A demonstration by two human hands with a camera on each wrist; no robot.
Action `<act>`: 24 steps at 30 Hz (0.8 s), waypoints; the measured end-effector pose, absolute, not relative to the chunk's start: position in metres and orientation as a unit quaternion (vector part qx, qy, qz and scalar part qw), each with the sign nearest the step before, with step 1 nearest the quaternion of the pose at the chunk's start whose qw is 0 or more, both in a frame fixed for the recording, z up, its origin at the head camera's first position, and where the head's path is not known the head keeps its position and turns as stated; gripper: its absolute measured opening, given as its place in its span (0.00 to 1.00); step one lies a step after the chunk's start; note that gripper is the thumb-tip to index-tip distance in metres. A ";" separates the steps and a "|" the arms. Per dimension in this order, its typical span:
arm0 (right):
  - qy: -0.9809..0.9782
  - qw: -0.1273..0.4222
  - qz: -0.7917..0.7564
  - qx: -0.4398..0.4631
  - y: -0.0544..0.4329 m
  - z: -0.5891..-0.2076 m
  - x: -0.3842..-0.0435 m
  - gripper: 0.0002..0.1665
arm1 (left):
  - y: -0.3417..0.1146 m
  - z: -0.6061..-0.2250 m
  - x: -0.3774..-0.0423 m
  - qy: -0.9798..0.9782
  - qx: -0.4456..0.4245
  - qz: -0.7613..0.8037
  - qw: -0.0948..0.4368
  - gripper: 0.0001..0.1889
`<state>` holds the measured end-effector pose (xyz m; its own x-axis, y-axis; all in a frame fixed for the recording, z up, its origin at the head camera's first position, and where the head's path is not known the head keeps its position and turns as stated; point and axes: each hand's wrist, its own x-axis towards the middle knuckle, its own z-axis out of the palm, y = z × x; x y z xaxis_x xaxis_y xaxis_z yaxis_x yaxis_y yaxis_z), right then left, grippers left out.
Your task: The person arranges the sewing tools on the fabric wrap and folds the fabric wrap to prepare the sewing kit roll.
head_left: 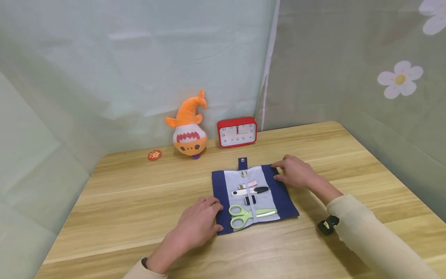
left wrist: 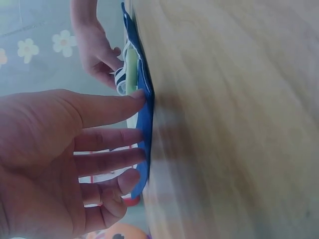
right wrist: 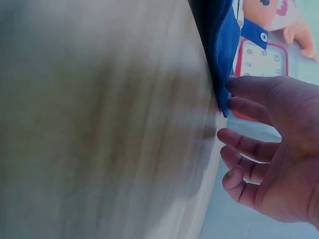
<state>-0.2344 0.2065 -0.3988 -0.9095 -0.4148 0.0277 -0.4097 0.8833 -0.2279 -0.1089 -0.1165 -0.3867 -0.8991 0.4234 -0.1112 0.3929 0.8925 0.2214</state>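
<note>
An unfolded navy and pale grey fabric case [head_left: 217,186] lies flat on the table. Green-handled scissors [head_left: 237,222], a black spool-like piece [head_left: 250,200], a slim white tool with a black end [head_left: 240,192], a small pink-and-white item [head_left: 253,183] and a small ring-like item [head_left: 244,174] lie under its pale strap [head_left: 253,211]. My left hand [head_left: 201,221] touches the left navy edge, thumb and fingers extended [left wrist: 55,154]. My right hand [head_left: 295,171] touches the right navy edge near its far corner, fingers loosely bent [right wrist: 279,149].
Behind the case stands a red clock [head_left: 237,132], with an orange-and-white plush shark [head_left: 189,128] beside it. A round red star piece [head_left: 155,155] lies farther left. The wooden table [head_left: 139,201] meets hanging cloth walls [head_left: 139,77] at the back.
</note>
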 end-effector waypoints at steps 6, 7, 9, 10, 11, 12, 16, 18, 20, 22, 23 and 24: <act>0.963 0.002 -0.138 -0.231 0.207 -0.392 -0.212 0.24 | -0.118 -0.385 -0.105 0.969 0.221 0.089 0.072 0.29; 0.961 0.005 -0.144 -0.236 0.207 -0.389 -0.206 0.23 | -0.118 -0.385 -0.104 0.968 0.222 0.087 0.073 0.30; 0.956 0.017 -0.152 -0.250 0.208 -0.383 -0.195 0.20 | -0.119 -0.384 -0.103 0.968 0.224 0.082 0.074 0.31; 0.953 0.024 -0.154 -0.259 0.209 -0.381 -0.189 0.20 | -0.118 -0.383 -0.103 0.968 0.226 0.079 0.074 0.31; 0.951 0.030 -0.153 -0.268 0.211 -0.379 -0.183 0.19 | -0.118 -0.383 -0.102 0.968 0.228 0.075 0.075 0.31; 0.948 0.034 -0.150 -0.279 0.212 -0.377 -0.177 0.18 | -0.117 -0.382 -0.102 0.968 0.230 0.071 0.076 0.31; 0.938 0.050 -0.140 -0.312 0.217 -0.377 -0.157 0.19 | -0.116 -0.382 -0.101 0.966 0.245 0.054 0.070 0.31; 0.935 0.054 -0.134 -0.324 0.219 -0.380 -0.150 0.21 | -0.115 -0.383 -0.101 0.965 0.252 0.046 0.061 0.29; 0.934 0.057 -0.130 -0.329 0.220 -0.384 -0.145 0.23 | -0.114 -0.384 -0.100 0.964 0.260 0.035 0.050 0.28; 0.934 0.052 -0.122 -0.333 0.220 -0.388 -0.142 0.23 | -0.113 -0.385 -0.099 0.963 0.267 0.024 0.037 0.27; 0.934 0.048 -0.118 -0.333 0.220 -0.390 -0.141 0.23 | -0.113 -0.385 -0.099 0.962 0.270 0.019 0.034 0.27; 0.935 0.043 -0.115 -0.333 0.220 -0.391 -0.140 0.23 | -0.113 -0.385 -0.099 0.962 0.272 0.015 0.031 0.27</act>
